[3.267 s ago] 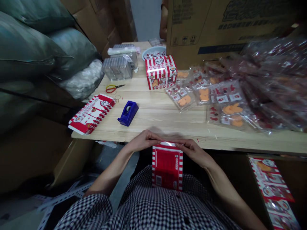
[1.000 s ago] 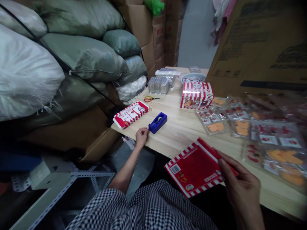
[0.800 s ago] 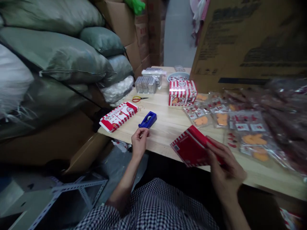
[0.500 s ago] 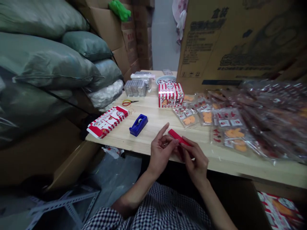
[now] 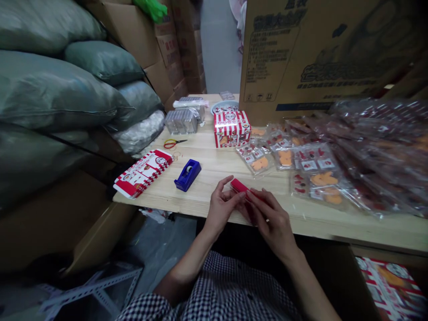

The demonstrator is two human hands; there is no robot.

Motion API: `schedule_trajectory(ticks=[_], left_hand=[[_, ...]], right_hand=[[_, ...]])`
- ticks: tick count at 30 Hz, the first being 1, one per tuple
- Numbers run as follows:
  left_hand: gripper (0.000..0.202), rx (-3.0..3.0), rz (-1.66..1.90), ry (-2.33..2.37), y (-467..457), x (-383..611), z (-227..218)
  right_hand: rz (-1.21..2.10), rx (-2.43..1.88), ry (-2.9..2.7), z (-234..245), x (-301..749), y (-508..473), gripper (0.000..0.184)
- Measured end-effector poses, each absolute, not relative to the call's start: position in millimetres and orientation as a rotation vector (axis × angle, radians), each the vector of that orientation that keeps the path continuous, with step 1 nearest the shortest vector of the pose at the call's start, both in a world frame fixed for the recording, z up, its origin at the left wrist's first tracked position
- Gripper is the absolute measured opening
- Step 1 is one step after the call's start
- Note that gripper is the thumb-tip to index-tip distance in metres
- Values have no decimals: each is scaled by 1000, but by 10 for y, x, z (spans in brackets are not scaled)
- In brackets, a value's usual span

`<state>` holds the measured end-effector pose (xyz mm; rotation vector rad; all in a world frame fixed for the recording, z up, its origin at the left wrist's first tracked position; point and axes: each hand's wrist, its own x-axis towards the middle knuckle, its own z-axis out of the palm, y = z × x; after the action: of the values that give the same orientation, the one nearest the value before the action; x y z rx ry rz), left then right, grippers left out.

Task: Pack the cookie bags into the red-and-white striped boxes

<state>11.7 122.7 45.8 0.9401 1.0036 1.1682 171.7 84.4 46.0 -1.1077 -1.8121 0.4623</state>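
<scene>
Between my two hands, at the table's front edge, is a small flat red packet (image 5: 240,185) with a darker, shiny part hanging below it. My left hand (image 5: 223,201) pinches its left side with thumb and fingers. My right hand (image 5: 271,209) grips the right side, fingertips meeting the left thumb. What the packet is, I cannot make out. Ahead of the left hand lies a blue tape dispenser (image 5: 187,175). Beyond stands a red-and-white striped box (image 5: 232,129). Clear bags with orange pieces (image 5: 260,163) lie ahead and to the right.
Flat striped cartons (image 5: 144,173) are stacked at the left table edge, near yellow-red scissors (image 5: 174,143). Wrapped clear packs (image 5: 181,121) and a bowl (image 5: 224,106) stand at the back. A large cardboard box (image 5: 284,67) and a pile of plastic bags (image 5: 377,151) fill the right. Grey sacks (image 5: 50,89) stand left.
The view has shifted slightly, so the table things sit further left. My left index finger has bent down toward the red packet, and my right fingers have moved up along it.
</scene>
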Motion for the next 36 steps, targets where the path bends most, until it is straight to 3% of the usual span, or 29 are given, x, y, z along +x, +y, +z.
schedule_trajectory(ticks=[3,6,9,12,15,18,23,27,30,34,36], left_hand=[[55,1186,1198,1150,1325,62,353],[48,1527,1283,1259,1459,-19,271],[45,1731,1227,1078,1588,-91,280],[24,1805,1112,906,1594,-101,391],[15,1941,1191,911,1409,-42,533],[24,2209,1402,933,1162,50,576],[45,2693,1515,464,896,484,319],[51,2697,1175,165,714,981,184],[62,2634,1125,135,717,1166,194],[70,2514,1276,452,907,1096,159],[71,2471,1257,643,1026,1005,112]], right_hand=[[565,-1099,-1747,491,1747,886,47],[632,-1062,-1705,512,1776,939,43],[698,-1008,-1693,528,1858,992,38],[797,-1036,-1633,506,1998,983,32],[907,-1133,-1297,438,2155,819,45],[989,-1131,-816,402,2254,483,61],[1282,-946,-443,489,2283,-20,54],[996,-1075,-245,527,2611,-365,37],[805,-1222,-153,534,3221,-889,38],[309,-1451,-68,401,4146,-1950,52],[249,-1557,46,214,4433,-2441,43]])
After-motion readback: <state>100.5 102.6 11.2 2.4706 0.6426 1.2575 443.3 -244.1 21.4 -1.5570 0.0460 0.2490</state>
